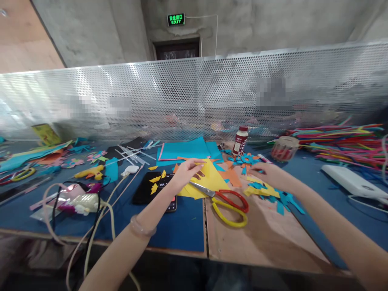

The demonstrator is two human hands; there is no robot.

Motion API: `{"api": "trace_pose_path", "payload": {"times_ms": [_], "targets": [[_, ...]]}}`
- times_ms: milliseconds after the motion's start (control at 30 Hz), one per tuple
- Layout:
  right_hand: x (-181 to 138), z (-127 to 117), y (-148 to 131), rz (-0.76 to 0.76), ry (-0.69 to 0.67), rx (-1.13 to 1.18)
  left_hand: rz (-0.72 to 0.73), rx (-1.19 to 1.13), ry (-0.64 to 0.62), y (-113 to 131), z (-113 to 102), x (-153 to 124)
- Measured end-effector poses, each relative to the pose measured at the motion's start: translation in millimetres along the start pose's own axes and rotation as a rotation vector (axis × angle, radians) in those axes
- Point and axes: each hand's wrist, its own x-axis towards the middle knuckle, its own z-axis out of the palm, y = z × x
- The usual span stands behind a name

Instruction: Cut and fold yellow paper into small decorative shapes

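My left hand (185, 173) rests on a yellow paper sheet (209, 178) in the middle of the table, its fingers pinching the sheet's upper edge. Just below the sheet lie scissors (226, 202) with red and yellow handles. My right hand (268, 173) lies flat, fingers stretched out, on yellow and blue paper scraps (266, 192), close to a blue and orange cut-out flower (244, 160). A black phone (156, 186) showing a timer sits to the left of the yellow sheet.
Blue sheets (184, 149) lie behind the yellow one. A red-capped bottle (240, 140) and a tape tub (284, 148) stand at the back right, beside coloured pipe cleaners (342, 141). A glue gun (91, 173), sticks and cables fill the left. A perforated metal screen (194, 97) backs the table.
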Motion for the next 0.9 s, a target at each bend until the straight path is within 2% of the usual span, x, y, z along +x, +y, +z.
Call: {"api": "trace_pose_path", "payload": {"times_ms": [133,233,367,433,567,767,900], "targets": [[11.2,35.8,-72.5,-0.073,-0.023,0.366,0.021,-0.031,-0.06,-0.6,5.9,-2.5],[17.1,59.8,-100.0,-0.118,-0.041,0.585,0.027,-0.022,-0.089,0.5,7.2,-3.8],[18.0,75.2,-102.2,-0.095,-0.047,0.815,0.039,-0.014,-0.078,0.2,6.3,-4.0],[14.7,77.5,-100.2,-0.077,-0.028,0.855,0.054,0.004,-0.071,-1.9,6.6,-3.6],[7.8,81.6,-100.6,-0.054,0.116,0.745,0.08,0.01,-0.07,-10.1,9.5,-2.3],[5.4,91.6,-99.3,-0.106,0.341,0.529,0.09,0.015,-0.131,-14.8,14.7,-4.8],[5.1,94.3,-93.1,-0.109,0.468,0.496,0.09,-0.017,-0.084,-10.4,19.4,-8.4]]}}
